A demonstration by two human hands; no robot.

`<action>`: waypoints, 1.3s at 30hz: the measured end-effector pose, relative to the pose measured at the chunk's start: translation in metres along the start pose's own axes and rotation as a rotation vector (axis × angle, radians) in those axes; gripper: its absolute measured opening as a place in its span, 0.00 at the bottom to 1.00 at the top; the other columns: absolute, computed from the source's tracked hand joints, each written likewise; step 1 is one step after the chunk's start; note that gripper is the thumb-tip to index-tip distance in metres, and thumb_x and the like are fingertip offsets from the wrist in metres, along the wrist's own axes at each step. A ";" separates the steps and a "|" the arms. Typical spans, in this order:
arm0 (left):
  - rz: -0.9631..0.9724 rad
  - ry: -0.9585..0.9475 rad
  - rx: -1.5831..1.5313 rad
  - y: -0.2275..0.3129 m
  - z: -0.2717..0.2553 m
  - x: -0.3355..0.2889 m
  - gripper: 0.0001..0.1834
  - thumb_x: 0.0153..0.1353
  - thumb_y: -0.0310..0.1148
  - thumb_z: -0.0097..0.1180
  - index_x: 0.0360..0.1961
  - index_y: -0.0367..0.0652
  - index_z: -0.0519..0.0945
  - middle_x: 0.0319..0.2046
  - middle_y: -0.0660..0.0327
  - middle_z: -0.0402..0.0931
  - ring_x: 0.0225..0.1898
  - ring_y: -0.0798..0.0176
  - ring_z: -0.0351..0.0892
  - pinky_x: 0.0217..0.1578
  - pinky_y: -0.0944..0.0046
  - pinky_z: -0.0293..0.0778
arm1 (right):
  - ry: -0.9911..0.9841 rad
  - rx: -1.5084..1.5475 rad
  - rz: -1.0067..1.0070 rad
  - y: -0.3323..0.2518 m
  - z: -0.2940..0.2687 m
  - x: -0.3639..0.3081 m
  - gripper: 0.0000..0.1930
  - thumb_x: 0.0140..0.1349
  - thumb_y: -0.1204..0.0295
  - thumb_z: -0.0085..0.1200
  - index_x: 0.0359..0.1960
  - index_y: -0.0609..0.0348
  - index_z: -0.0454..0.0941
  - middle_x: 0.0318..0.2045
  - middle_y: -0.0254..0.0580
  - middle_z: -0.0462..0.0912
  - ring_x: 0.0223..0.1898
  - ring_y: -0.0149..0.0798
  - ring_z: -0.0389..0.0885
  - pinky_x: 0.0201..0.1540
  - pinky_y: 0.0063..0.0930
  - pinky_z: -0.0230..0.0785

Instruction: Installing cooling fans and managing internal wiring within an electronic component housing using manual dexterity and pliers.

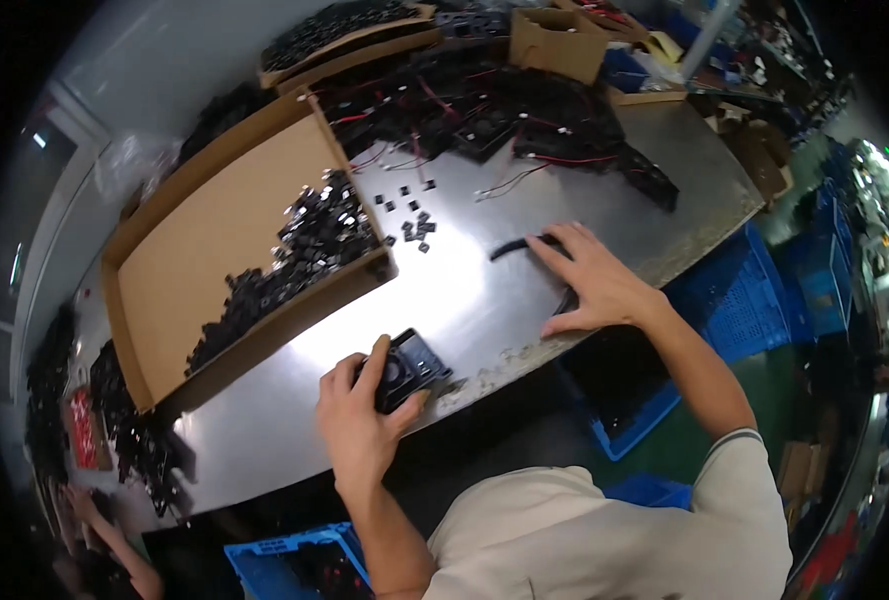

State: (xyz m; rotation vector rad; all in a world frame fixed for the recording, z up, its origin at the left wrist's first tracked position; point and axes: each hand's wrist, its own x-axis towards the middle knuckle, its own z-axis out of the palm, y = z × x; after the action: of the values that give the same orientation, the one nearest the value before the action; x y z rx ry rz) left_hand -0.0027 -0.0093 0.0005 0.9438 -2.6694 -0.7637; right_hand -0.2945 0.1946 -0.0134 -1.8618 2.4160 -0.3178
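My left hand is closed round a small black plastic housing at the table's front edge. The housing is roughly rectangular, with a round part under my fingers and a shiny, hollow-looking face. To the right, my right hand is spread low over the metal table, thumb and fingers wide apart. A curved black piece, like a handle, runs under its fingertips. Another dark bit shows between thumb and forefinger; whether the two belong together is hidden by the hand.
A shallow cardboard tray holds a heap of small black parts. Several loose black pieces lie beside it. Wired black units are piled at the back. Blue crates stand right, below the table. Another person's arm reaches in at lower left.
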 end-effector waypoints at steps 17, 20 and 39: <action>0.083 0.026 0.059 -0.011 0.001 0.002 0.38 0.45 0.45 0.74 0.62 0.60 0.78 0.50 0.58 0.77 0.52 0.50 0.73 0.51 0.49 0.71 | 0.638 1.746 0.271 -0.051 -0.007 0.065 0.47 0.60 0.22 0.33 0.41 0.63 0.77 0.31 0.39 0.74 0.31 0.37 0.71 0.38 0.31 0.65; 0.092 0.011 0.068 -0.013 0.001 0.004 0.38 0.45 0.45 0.74 0.62 0.61 0.78 0.50 0.58 0.77 0.53 0.50 0.73 0.51 0.49 0.71 | 0.629 2.122 0.539 -0.096 -0.023 0.091 0.49 0.59 0.21 0.32 0.40 0.63 0.76 0.30 0.40 0.72 0.28 0.35 0.67 0.35 0.29 0.61; 0.120 0.041 0.038 -0.008 -0.002 0.005 0.35 0.45 0.39 0.74 0.59 0.52 0.80 0.47 0.57 0.77 0.51 0.48 0.74 0.52 0.51 0.74 | 0.073 1.515 0.022 -0.171 -0.003 0.094 0.66 0.34 0.08 0.13 0.38 0.66 0.73 0.25 0.36 0.71 0.23 0.29 0.66 0.24 0.21 0.55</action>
State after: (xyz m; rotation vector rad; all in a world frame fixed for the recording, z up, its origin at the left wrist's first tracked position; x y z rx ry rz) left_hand -0.0015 -0.0184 -0.0017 0.7904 -2.6856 -0.6629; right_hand -0.1573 0.0633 0.0319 -1.0114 1.2728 -1.5948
